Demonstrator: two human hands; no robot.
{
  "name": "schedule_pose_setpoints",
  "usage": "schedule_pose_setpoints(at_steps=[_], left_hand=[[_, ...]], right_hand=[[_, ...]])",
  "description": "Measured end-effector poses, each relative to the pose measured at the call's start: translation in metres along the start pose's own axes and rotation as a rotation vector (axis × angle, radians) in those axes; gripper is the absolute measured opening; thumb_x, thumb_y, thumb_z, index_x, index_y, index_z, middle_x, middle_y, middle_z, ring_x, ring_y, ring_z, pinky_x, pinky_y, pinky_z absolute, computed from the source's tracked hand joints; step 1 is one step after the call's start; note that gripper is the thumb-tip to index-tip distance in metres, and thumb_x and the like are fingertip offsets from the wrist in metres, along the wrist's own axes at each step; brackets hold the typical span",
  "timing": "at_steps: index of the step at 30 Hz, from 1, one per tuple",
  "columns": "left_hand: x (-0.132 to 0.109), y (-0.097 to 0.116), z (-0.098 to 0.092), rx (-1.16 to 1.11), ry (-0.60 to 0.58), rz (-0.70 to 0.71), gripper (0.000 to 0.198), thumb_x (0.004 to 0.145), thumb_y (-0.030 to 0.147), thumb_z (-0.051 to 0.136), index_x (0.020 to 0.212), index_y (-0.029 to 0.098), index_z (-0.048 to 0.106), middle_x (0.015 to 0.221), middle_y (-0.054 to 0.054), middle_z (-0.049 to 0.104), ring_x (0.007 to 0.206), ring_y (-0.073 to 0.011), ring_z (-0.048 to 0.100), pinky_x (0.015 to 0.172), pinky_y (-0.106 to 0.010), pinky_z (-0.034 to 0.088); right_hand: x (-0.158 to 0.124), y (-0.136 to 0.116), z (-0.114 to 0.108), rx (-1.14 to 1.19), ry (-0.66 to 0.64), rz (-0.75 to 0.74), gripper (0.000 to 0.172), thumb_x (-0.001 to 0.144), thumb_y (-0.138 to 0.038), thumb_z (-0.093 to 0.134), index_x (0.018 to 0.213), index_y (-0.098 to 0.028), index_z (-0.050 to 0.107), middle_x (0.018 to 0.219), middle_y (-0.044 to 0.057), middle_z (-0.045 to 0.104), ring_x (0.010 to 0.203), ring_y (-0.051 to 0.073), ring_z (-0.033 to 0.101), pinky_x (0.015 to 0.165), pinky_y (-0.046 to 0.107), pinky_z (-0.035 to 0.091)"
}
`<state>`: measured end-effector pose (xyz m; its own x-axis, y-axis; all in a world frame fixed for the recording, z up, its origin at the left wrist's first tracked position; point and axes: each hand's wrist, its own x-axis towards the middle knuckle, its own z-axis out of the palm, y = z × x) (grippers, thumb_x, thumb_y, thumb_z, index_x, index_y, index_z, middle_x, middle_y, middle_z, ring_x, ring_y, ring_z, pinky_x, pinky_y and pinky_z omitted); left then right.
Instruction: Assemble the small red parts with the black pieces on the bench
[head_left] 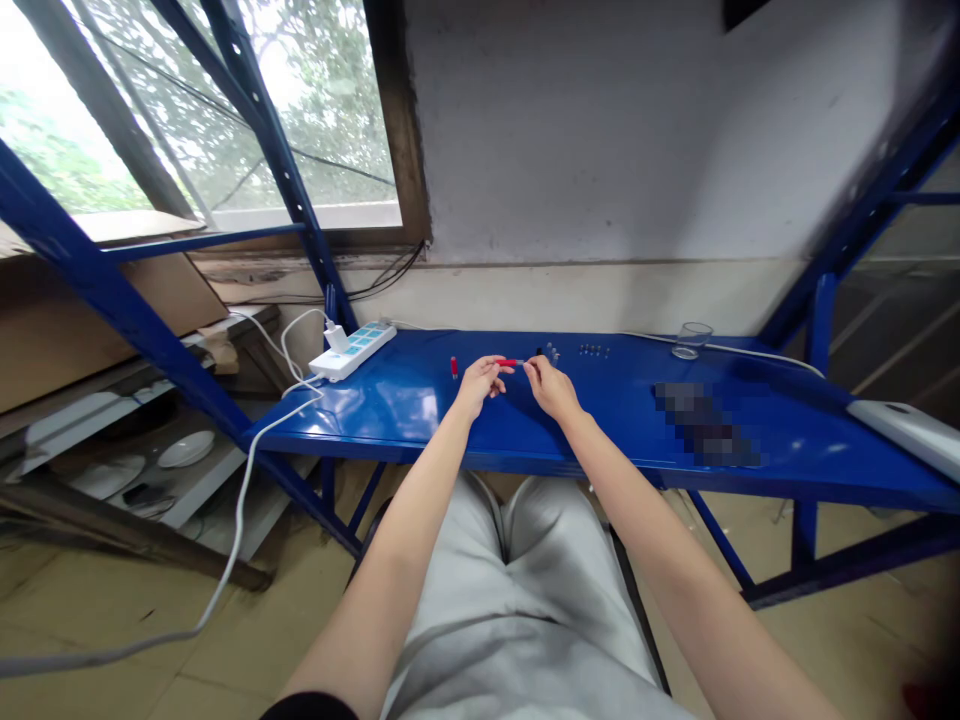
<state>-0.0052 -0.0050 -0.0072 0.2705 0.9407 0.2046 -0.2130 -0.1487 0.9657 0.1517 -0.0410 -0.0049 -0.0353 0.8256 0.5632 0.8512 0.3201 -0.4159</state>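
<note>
Both my arms reach out over a blue metal shelf (420, 410). My left hand (480, 382) is pinched on the red handle of a small screwdriver (510, 362) held level above the shelf. Facing it, my right hand (546, 385) has its fingers closed at the tool's far tip; whatever it pinches there is too small to name. A second small red piece (454, 367) lies on the shelf just left of my left hand. Tiny dark parts (592, 350) sit in a row behind my right hand, with another small cluster (551, 351) next to them.
A white power strip (352, 350) with a plugged charger and white cable lies at the shelf's left rear. A clear glass (691, 340) stands at the back right. A white flat object (907, 430) rests at the far right. Blue rack posts (112, 290) flank the shelf; plates lie lower left.
</note>
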Motion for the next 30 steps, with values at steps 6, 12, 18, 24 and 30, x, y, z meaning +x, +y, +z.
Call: schedule_pose_setpoints(at_steps=[6,12,18,24,30], left_hand=[[-0.0061,0.0016,0.0034,0.03,-0.081,-0.024,0.026,0.082,0.026,0.051,0.104,0.012,0.051,0.09,-0.009,0.066,0.045,-0.0049,0.054,0.038,-0.016,0.029],[-0.0064,0.0007,0.0037,0.007,-0.073,-0.007,0.024,0.083,0.024,0.049,0.103,0.011,0.051,0.087,-0.008,0.065,0.044,-0.006,0.055,0.037,-0.017,0.028],[-0.0071,0.0032,0.0044,0.023,0.006,-0.016,0.021,0.085,0.022,0.046,0.101,0.01,0.051,0.084,-0.008,0.065,0.042,-0.0054,0.054,0.037,-0.017,0.027],[-0.0072,0.0033,0.0038,0.046,0.022,-0.022,0.023,0.084,0.026,0.049,0.102,0.011,0.052,0.085,-0.008,0.065,0.042,-0.0044,0.053,0.037,-0.016,0.028],[-0.0066,0.0005,0.0021,0.044,-0.012,-0.011,0.029,0.082,0.031,0.054,0.105,0.013,0.053,0.09,-0.009,0.066,0.044,-0.0048,0.055,0.037,-0.016,0.028]], right_hand=[[0.0002,-0.0004,0.0029,-0.039,-0.043,0.001,0.036,0.092,-0.043,0.026,0.097,-0.021,0.053,0.076,0.006,0.064,0.063,0.018,0.058,0.053,0.024,0.031],[-0.0009,-0.0025,0.0003,-0.008,-0.022,-0.021,0.033,0.091,-0.041,0.028,0.095,-0.021,0.054,0.077,0.006,0.064,0.063,0.018,0.057,0.055,0.024,0.032],[-0.0017,-0.0011,0.002,0.114,0.017,-0.061,0.029,0.089,-0.036,0.035,0.108,-0.021,0.05,0.091,0.006,0.063,0.072,0.017,0.059,0.06,0.025,0.038],[-0.0024,-0.0012,0.0028,0.116,0.02,-0.137,0.031,0.089,-0.036,0.037,0.111,-0.022,0.053,0.104,0.007,0.059,0.083,0.017,0.058,0.066,0.026,0.043],[-0.0009,0.002,0.0047,0.062,0.018,-0.133,0.029,0.09,-0.034,0.035,0.105,-0.023,0.058,0.099,0.007,0.06,0.087,0.018,0.057,0.069,0.027,0.043]])
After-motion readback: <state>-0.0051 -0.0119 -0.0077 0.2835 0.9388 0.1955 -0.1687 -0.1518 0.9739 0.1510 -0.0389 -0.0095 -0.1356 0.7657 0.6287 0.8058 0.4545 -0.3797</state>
